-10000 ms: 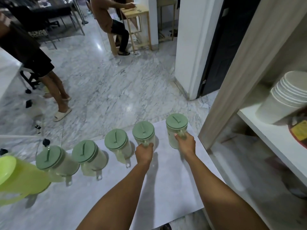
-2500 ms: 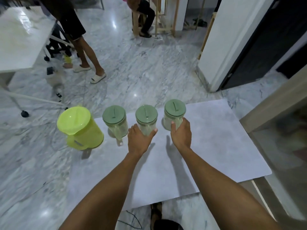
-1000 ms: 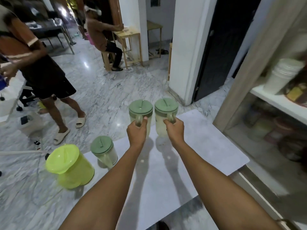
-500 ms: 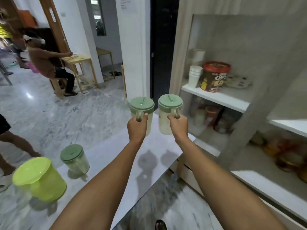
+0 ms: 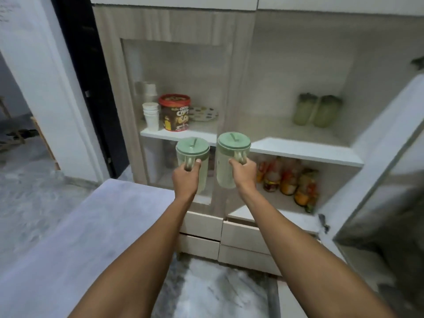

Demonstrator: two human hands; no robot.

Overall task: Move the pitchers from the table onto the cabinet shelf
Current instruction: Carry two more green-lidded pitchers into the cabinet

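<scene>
Pitchers upright, handles facing both hands.

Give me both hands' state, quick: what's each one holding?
Left hand: closed on the handle of the left pitcher, held in the air.
Right hand: closed on the handle of the right pitcher, also held in the air.

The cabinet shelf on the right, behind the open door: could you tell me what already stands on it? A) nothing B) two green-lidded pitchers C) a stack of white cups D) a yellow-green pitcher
B: two green-lidded pitchers stand side by side at the back of the shelf, right of the divider.
</scene>
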